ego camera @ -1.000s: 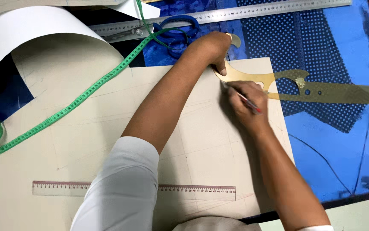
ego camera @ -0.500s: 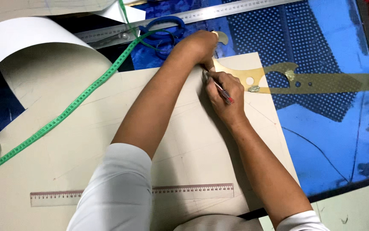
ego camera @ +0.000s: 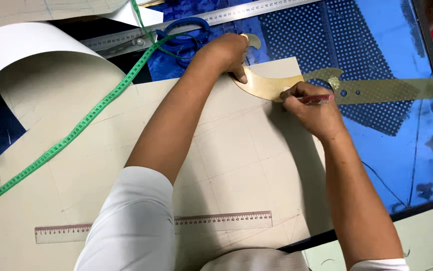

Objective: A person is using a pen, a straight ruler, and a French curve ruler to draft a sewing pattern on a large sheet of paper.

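- Left hand: fingers spread and pressed flat on the upper end of the translucent yellow French curve, pinning it to the pattern paper; the hand grips nothing, it only bears down.
- Right hand: closed around a red pencil, its tip seemingly at the curve's inner edge near the paper's upper right corner; the curve's long tail runs out over the blue dotted fabric.
- Technique, as judged: keep the left-hand pressure steady so the template cannot creep; hold the pencil close against the edge and draw in one even stroke; lifting or re-gripping mid-line would probably leave a kink.
- Surroundings: green tape measure trailing diagonally over the paper; clear straight ruler lying near the lower edge; steel ruler and blue-handled scissors beyond the left hand, well apart from the working edge.
- Faint construction lines cross the paper; their exact meeting with the curve cannot be told.
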